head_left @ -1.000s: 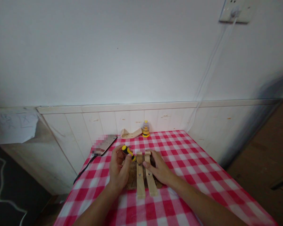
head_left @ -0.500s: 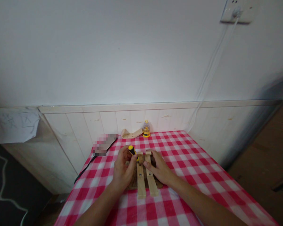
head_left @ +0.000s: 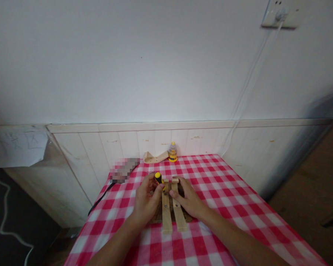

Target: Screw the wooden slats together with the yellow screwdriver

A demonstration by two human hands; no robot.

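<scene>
My left hand (head_left: pixel 146 195) is closed around a yellow-and-black screwdriver (head_left: pixel 158 178). The tool stands nearly upright, its lower end at the left wooden strip (head_left: pixel 167 218); whether the tip sits in a screw is too small to tell. My right hand (head_left: pixel 187 197) grips the far part of the right wooden strip (head_left: pixel 179 218), thumb on top and fingers along its outer side. Each strip has a screw in its middle and a small block at its far end. Beneath both lies a brown wooden board (head_left: pixel 157 218), partly covered by my hands.
A red-and-white checked cloth (head_left: pixel 211 177) covers the table. By the wall are a pale wooden piece (head_left: pixel 155 158) and a clear-and-yellow bit holder (head_left: pixel 172 152). A blurred-out flat object (head_left: pixel 124 170) with a black strap lies at the left edge. A cable hangs from a wall socket (head_left: pixel 281 14).
The screwdriver has moved slightly right and stands more upright in my left hand. My right hand keeps its hold on the strip. The view has shifted a little.
</scene>
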